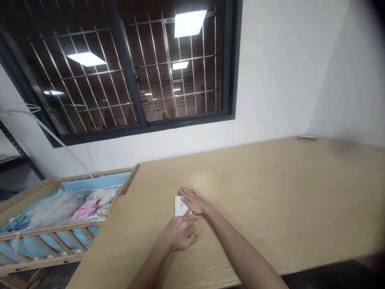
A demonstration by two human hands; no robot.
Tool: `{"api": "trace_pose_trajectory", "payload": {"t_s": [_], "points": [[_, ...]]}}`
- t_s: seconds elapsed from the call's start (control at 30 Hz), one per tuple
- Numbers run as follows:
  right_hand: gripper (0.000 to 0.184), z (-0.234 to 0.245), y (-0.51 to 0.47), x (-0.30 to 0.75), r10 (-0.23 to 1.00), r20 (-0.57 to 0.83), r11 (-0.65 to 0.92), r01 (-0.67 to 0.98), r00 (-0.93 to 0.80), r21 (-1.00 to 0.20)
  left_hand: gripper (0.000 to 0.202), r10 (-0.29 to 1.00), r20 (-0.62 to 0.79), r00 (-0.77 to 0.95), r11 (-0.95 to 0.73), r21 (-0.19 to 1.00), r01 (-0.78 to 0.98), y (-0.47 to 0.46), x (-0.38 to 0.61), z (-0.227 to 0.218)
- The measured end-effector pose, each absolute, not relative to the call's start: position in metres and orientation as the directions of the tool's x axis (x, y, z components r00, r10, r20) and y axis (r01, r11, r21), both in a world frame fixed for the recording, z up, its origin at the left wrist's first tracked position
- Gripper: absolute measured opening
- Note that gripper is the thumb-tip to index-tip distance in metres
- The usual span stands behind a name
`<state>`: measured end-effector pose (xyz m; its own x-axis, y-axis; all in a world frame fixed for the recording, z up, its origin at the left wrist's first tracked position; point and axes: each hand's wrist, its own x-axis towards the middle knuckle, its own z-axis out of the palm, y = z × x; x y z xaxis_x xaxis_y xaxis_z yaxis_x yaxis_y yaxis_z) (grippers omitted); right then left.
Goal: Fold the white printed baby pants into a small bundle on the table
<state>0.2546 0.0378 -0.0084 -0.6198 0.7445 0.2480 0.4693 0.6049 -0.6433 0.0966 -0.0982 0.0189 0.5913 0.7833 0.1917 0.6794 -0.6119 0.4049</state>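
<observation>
A small white square with a faint print, perhaps folded cloth or paper, lies flat on the wooden table. Across its upper right edge rests my right hand, palm down, fingers stretched out. My left hand touches the lower edge of the square with its fingertips. The left thumb stands apart from the fingers, and nothing shows in its grasp. Both hands cover parts of the square.
To the left stands a wooden crib with pale blue lining, holding a pink cloth and sheer white fabric. A small flat object lies at the table's far right. Behind are a wall and a barred window.
</observation>
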Motion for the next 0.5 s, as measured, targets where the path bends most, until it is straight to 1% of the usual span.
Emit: {"api": "trace_pose_trajectory", "payload": {"t_s": [0.07,0.13,0.17,0.23,0.3,0.4,0.5], "points": [[0.065,-0.01,0.035,0.256,0.771,0.277,0.596,0.495,-0.574,-0.632,0.042,0.803,0.292,0.519,-0.594,0.455,0.663,-0.093,0.094,0.015],[0.064,-0.009,0.032,0.259,0.798,0.333,0.589,0.529,-0.503,-0.611,0.037,0.857,0.368,0.36,-0.505,0.464,0.728,-0.088,0.09,0.015],[0.061,-0.008,0.031,0.26,0.806,0.368,0.588,0.549,-0.464,-0.594,0.035,0.892,0.374,0.254,-0.413,0.447,0.793,-0.085,0.089,0.015],[0.052,-0.005,0.029,0.261,0.81,0.43,0.586,0.593,-0.399,-0.552,0.033,0.94,0.336,0.053,-0.189,0.386,0.903,-0.08,0.085,0.018],[0.043,-0.003,0.028,0.262,0.804,0.456,0.588,0.626,-0.382,-0.512,0.035,0.956,0.283,-0.075,-0.022,0.325,0.946,-0.078,0.081,0.019],[0.029,-0.003,0.026,0.262,0.789,0.442,0.61,0.63,-0.427,-0.48,0.04,0.97,0.219,-0.109,0.044,0.282,0.959,-0.076,0.078,0.017],[0.019,-0.004,0.022,0.258,0.806,0.402,0.592,0.63,-0.435,-0.503,0.038,0.987,0.144,-0.077,0.037,0.264,0.964,-0.076,0.079,0.013]]}}
